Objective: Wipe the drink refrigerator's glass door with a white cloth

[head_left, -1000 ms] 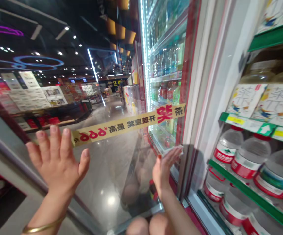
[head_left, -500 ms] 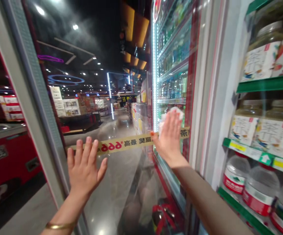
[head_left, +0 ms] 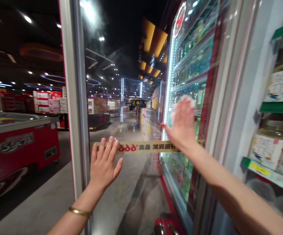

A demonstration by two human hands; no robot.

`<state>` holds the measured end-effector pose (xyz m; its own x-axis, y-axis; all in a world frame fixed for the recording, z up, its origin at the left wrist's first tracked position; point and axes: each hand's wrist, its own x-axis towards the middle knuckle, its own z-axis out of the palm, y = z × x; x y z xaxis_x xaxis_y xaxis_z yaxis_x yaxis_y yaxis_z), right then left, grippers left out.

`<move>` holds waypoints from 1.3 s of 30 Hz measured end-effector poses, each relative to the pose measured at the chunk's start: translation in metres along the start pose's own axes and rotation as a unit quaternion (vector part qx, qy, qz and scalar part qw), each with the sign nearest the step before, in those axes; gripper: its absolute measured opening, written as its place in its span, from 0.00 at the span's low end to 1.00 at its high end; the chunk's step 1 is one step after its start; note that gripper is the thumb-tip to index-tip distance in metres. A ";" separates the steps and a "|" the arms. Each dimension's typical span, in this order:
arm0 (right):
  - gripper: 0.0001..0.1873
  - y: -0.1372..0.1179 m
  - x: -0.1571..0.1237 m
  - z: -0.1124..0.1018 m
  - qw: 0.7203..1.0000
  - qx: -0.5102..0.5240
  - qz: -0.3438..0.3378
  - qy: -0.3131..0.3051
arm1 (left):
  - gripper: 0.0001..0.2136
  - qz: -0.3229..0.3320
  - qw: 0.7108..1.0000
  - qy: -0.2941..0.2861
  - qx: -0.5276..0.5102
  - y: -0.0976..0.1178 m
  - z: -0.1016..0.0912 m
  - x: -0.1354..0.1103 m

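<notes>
Supermarket aisle, dim, with ceiling spotlights and a polished floor running to the far end. A red chest freezer [head_left: 19, 143] stands at the left. An open glass cooler door [head_left: 131, 107] stands near, edge-on frame at its left, pane facing the person. Shelves of bottles [head_left: 274, 153] fill the cooler at the right.

Left hand [head_left: 104, 163]: fingers spread wide, palm flat against the glass, holding nothing. It rests at the left end of a yellow paper strip [head_left: 146, 147] stuck across the pane. A gold bangle [head_left: 79, 212] sits on the wrist.

Right hand [head_left: 182, 125]: fingers extended and close together, pressing a white cloth [head_left: 189, 101] flat against the glass. Only the cloth's upper edge shows past the fingertips. The cloth lies in the upper right part of the pane, above the yellow strip and near the hinge side.

Progress, as a judgement: wiping is under way. Hazy smears remain across the upper pane, near the top light reflection, so that area appears not yet done. The lower pane reads clearer, though reflections make this uncertain.

Orientation: the cloth is bunched under the palm, so its long axis cannot be told. The right hand points up and slightly left along the glass. The door's long axis is vertical; the yellow strip runs horizontally across it.
</notes>
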<state>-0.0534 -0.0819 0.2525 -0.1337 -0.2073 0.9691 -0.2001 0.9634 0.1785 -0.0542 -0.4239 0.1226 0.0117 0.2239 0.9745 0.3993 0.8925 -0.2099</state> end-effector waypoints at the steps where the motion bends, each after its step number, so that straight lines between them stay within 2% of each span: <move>1: 0.60 -0.025 -0.017 0.006 0.992 0.036 -0.119 -0.017 | 0.36 0.000 1.000 0.002 -0.004 0.000 0.000 0.000; 3: 0.58 -0.057 -0.046 0.016 0.944 0.092 -0.308 -0.073 | 0.36 0.000 1.000 0.006 -0.008 0.000 0.000 0.001; 4: 0.57 -0.060 -0.051 0.018 0.926 0.103 -0.352 -0.091 | 0.36 0.001 1.000 0.007 -0.008 0.001 0.000 0.001; 5: 0.58 -0.055 -0.047 0.016 0.923 0.098 -0.357 -0.101 | 0.36 0.003 1.000 0.008 -0.009 0.001 0.001 0.001; 6: 0.59 -0.042 -0.032 0.011 0.937 0.081 -0.326 -0.101 | 0.36 0.004 1.000 0.009 -0.011 0.001 0.002 0.000; 7: 0.60 -0.025 -0.008 0.005 0.959 0.054 -0.263 -0.093 | 0.36 0.005 1.000 0.010 -0.013 0.000 0.003 0.000; 9: 0.59 0.007 0.053 -0.010 0.994 -0.005 -0.087 -0.061 | 0.35 0.003 1.000 0.014 -0.016 0.000 0.005 0.000; 10: 0.57 0.016 0.082 -0.015 0.999 -0.021 0.007 -0.039 | 0.35 0.002 1.000 0.016 -0.016 -0.001 0.006 0.000; 11: 0.56 0.017 0.103 -0.018 0.996 -0.027 0.080 -0.017 | 0.35 0.001 1.000 0.017 -0.016 -0.002 0.006 0.000; 12: 0.56 0.011 0.115 -0.017 0.993 -0.024 0.112 0.000 | 0.35 0.001 1.000 0.018 -0.015 -0.002 0.006 0.001; 13: 0.57 -0.003 0.117 -0.012 0.995 -0.011 0.097 0.011 | 0.36 0.002 1.000 0.017 -0.015 -0.002 0.006 0.001; 14: 0.57 -0.023 0.110 -0.004 0.999 0.010 0.032 0.012 | 0.36 0.005 1.000 0.015 -0.015 -0.003 0.006 0.002; 15: 0.57 -0.045 0.097 0.005 0.996 0.036 -0.076 0.003 | 0.36 0.008 1.000 0.014 -0.014 -0.003 0.005 0.001; 16: 0.56 -0.067 0.083 0.015 0.977 0.063 -0.205 -0.015 | 0.37 0.012 1.000 0.018 -0.014 -0.003 0.005 0.000; 17: 0.53 -0.086 0.071 0.023 0.940 0.087 -0.328 -0.040 | 0.38 0.016 0.999 0.029 -0.013 -0.002 0.005 -0.002; 18: 0.49 -0.098 0.065 0.028 0.899 0.103 -0.421 -0.063 | 0.39 0.019 0.999 0.044 -0.011 -0.002 0.005 -0.004; 19: 0.45 -0.103 0.070 0.029 0.871 0.109 -0.472 -0.083 | 0.40 0.022 0.998 0.059 -0.009 -0.001 0.006 -0.007; 20: 0.43 -0.100 0.085 0.025 0.867 0.104 -0.477 -0.096 | 0.41 0.027 0.997 0.070 -0.007 -0.001 0.006 -0.010; 21: 0.43 -0.090 0.110 0.018 0.888 0.092 -0.439 -0.098 | 0.41 0.032 0.997 0.075 -0.004 0.000 0.007 -0.014; 22: 0.43 -0.077 0.142 0.009 0.926 0.076 -0.359 -0.091 | 0.41 0.037 0.997 0.073 -0.001 0.000 0.009 -0.017; 24: 0.49 -0.054 0.209 -0.007 0.986 0.048 -0.154 -0.045 | 0.42 0.040 0.997 0.058 0.006 0.000 0.010 -0.022; 25: 0.49 -0.048 0.233 -0.013 0.997 0.043 -0.061 -0.010 | 0.42 0.037 0.998 0.051 0.009 0.001 0.011 -0.023; 26: 0.48 -0.050 0.247 -0.016 0.999 0.040 -0.009 0.015 | 0.43 0.032 0.998 0.046 0.013 0.001 0.011 -0.024; 27: 0.48 -0.059 0.248 -0.015 0.999 0.042 -0.007 0.024 | 0.44 0.028 0.999 0.042 0.014 0.001 0.011 -0.024; 28: 0.47 -0.074 0.239 -0.011 0.997 0.047 -0.058 0.014 | 0.44 0.027 0.999 0.040 0.014 0.001 0.011 -0.025; 29: 0.46 -0.094 0.221 -0.004 0.987 0.053 -0.149 -0.013 | 0.44 0.029 0.999 0.037 0.010 0.001 0.010 -0.025; 30: 0.45 -0.115 0.200 0.004 0.957 0.060 -0.276 -0.063 | 0.44 0.033 0.999 0.037 0.004 0.001 0.009 -0.025; 32: 0.41 -0.148 0.167 0.017 0.867 0.072 -0.472 -0.143 | 0.43 0.037 0.999 0.036 -0.007 0.001 0.006 -0.025; 33: 0.40 -0.157 0.162 0.020 0.834 0.073 -0.521 -0.165 | 0.42 0.038 0.999 0.032 -0.010 0.001 0.004 -0.024; 34: 0.40 -0.160 0.169 0.020 0.828 0.072 -0.529 -0.171 | 0.42 0.041 0.999 0.024 -0.008 0.001 0.001 -0.024; 35: 0.41 -0.157 0.187 0.017 0.848 0.070 -0.500 -0.161 | 0.42 0.045 0.999 0.015 -0.003 0.001 -0.002 -0.022; 36: 0.43 -0.152 0.211 0.013 0.885 0.068 -0.440 -0.138 | 0.42 0.050 0.999 0.005 0.003 0.001 -0.005 -0.020; 38: 0.47 -0.142 0.263 0.004 0.955 0.071 -0.277 -0.074 | 0.42 0.060 0.998 -0.010 0.012 0.001 -0.011 -0.013; 39: 0.48 -0.142 0.282 0.001 0.972 0.074 -0.215 -0.052 | 0.41 0.064 0.998 -0.013 0.012 0.001 -0.013 -0.008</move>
<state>-0.0639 -0.2775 0.4998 -0.1028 -0.6088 0.7866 -0.3954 0.7506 0.5293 -0.0421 -0.4299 0.1157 0.0376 0.3458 0.9376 0.3731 0.8655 -0.3342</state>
